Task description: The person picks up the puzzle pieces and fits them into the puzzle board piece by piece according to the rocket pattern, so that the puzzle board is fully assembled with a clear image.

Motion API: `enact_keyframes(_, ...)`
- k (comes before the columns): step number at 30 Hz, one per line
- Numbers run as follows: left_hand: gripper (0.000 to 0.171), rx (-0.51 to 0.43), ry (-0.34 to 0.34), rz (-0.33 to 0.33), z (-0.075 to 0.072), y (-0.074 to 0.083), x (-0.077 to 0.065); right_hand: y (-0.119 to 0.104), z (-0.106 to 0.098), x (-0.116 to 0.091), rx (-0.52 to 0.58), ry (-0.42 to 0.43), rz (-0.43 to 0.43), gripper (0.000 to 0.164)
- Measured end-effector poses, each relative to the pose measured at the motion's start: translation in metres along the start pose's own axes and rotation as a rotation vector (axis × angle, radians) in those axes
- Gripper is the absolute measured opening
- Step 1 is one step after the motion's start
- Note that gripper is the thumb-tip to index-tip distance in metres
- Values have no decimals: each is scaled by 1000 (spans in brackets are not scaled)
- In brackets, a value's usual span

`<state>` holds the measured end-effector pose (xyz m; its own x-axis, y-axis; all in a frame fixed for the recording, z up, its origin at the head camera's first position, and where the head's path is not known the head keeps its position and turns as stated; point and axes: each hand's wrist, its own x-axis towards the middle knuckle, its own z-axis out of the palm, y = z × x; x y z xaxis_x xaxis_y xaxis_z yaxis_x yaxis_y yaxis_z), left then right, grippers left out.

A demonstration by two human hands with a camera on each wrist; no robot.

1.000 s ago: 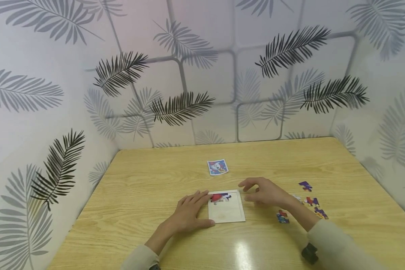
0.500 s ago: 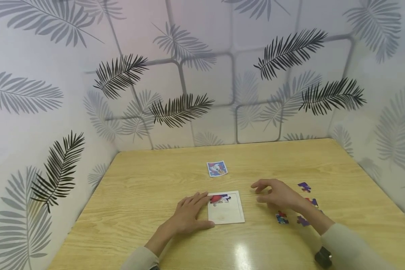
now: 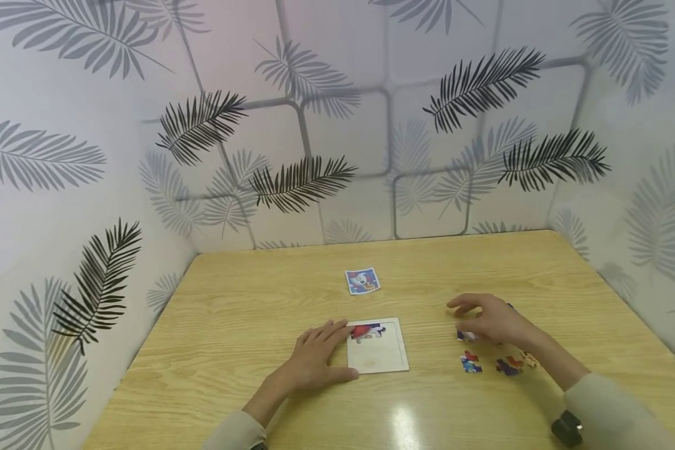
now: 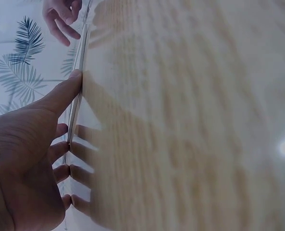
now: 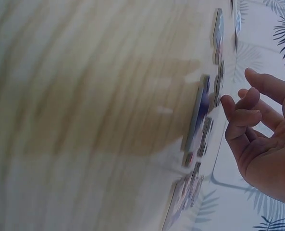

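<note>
Resting at the left side of a white square puzzle tray [image 3: 379, 357], below the center of the head view, the left hand [image 3: 315, 361] has its grip spread, thumb and index fingertip touching the tray. A printed puzzle section [image 3: 365, 332] lies in the tray's upper left. Right of center, the right hand [image 3: 496, 320] hangs over loose jigsaw pieces [image 3: 471, 362], its grip loosely bent, fingers parted; some pieces are partly hidden beneath it. Above the tray, a cartoon picture card [image 3: 362, 281] lies on the wood-grain desk [image 3: 247, 300]. Leaf-patterned wall covering [image 3: 349, 137] fills the upper frame.
</note>
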<state>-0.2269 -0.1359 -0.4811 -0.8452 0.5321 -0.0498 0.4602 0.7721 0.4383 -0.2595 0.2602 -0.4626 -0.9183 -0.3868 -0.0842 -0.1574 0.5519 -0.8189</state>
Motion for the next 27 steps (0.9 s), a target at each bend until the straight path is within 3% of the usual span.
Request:
enact_keyframes(6, 87, -2, 1, 0, 1, -1, 1, 11, -11, -8, 15, 10, -22, 49)
enact_keyframes(19, 87, -14, 2, -5, 1, 0, 1, 25, -40, -23, -72, 98, 42, 48)
enact_keyframes(27, 87, -11, 1, -2, 1, -2, 1, 35, -49, -27, -81, 110, 69, 48)
